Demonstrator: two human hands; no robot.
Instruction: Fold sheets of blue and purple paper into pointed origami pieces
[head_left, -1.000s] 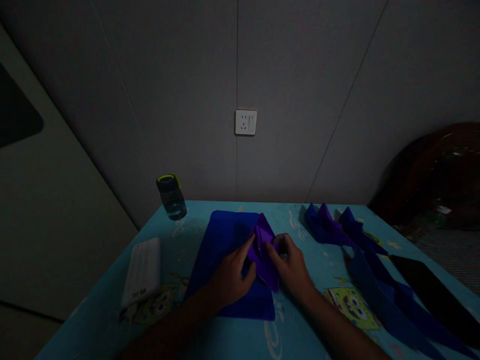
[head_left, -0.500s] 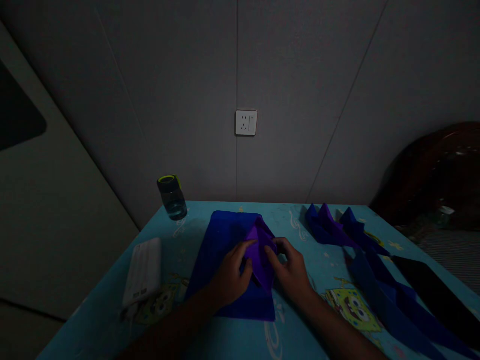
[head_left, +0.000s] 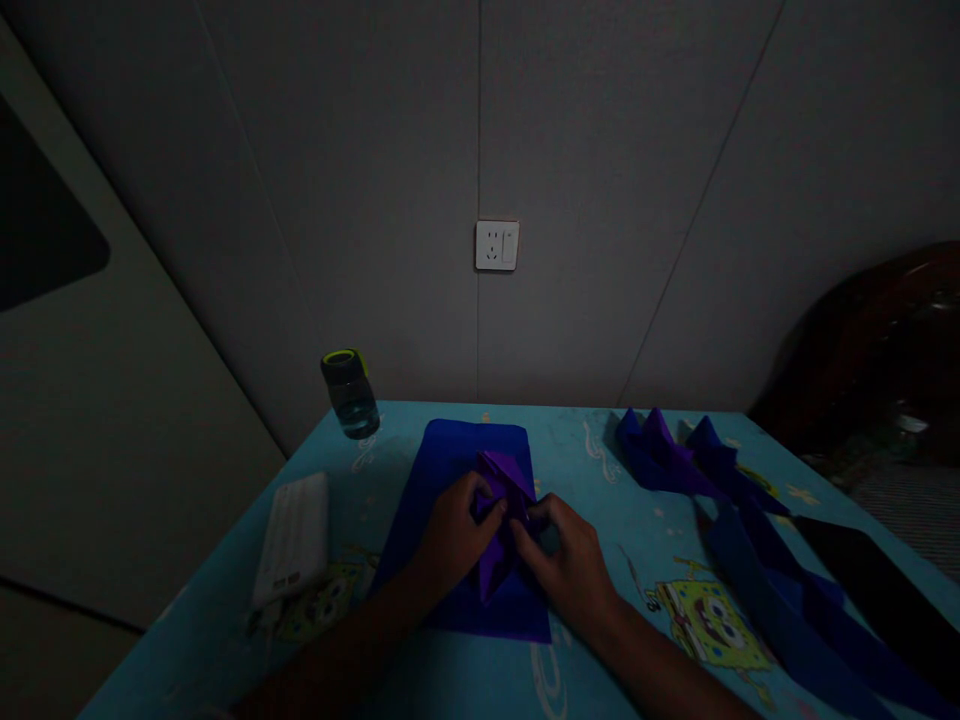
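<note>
A folded piece of purple paper (head_left: pixel 504 474) is held up between both hands, above a stack of blue paper sheets (head_left: pixel 450 455) lying on the table. My left hand (head_left: pixel 459 528) pinches its left side between thumb and fingers. On the other side, my right hand (head_left: pixel 568 558) grips the right edge, thumb toward the middle. The fingertips cover part of the folds. At the right lie several folded paper boats, among them a blue and purple one (head_left: pixel 652 450) and a larger blue one (head_left: pixel 780 600).
A water bottle (head_left: pixel 351 395) stands at the table's back left. Nearer is a white power bank (head_left: pixel 295 535) with a cable. A flat black object (head_left: pixel 874 575) lies by the boats at right. The patterned blue tablecloth (head_left: pixel 592 640) meets a wall with a socket (head_left: pixel 496 246).
The purple paper has been turned and squeezed between my hands; its top now leans and its open pocket shows less. My hands have shifted slightly, and the view has moved a little.
</note>
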